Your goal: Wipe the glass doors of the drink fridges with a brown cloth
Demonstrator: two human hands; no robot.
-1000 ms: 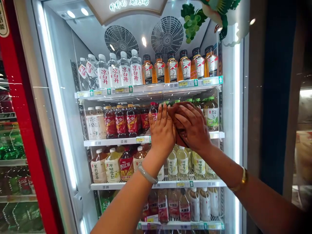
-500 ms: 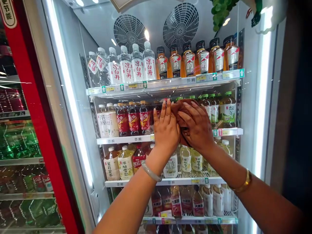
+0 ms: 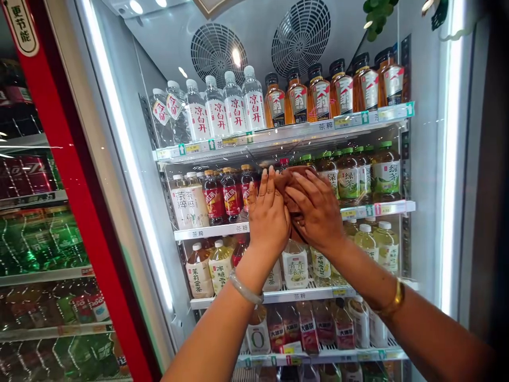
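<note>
My left hand (image 3: pixel 268 215) lies with its fingers stretched out and pointing up, against the glass door (image 3: pixel 222 156) of a drinks cooler. Beside it, my right hand (image 3: pixel 318 209) presses a brown cloth (image 3: pixel 285 180) to the same glass, its fingers bent over the cloth. The cloth bunches up between the two hands, and part of it is hidden under the right palm. A pale bangle (image 3: pixel 245 288) circles my left wrist; a gold bracelet (image 3: pixel 393 300) is on the right one.
Behind the glass, shelves (image 3: pixel 298 130) hold rows of bottled water (image 3: pixel 235 109), amber drinks (image 3: pixel 319 98) and teas (image 3: pixel 386 172). A bright light strip (image 3: pixel 131 159) runs down the left side. Further left, a red frame (image 3: pixel 79 191) borders another cooler with green bottles (image 3: pixel 37 233).
The camera view has tilted and shifted, so the shelves appear further right and slanted. Both hands stay together on the glass, with the cloth slightly lower and left against the bottles behind.
</note>
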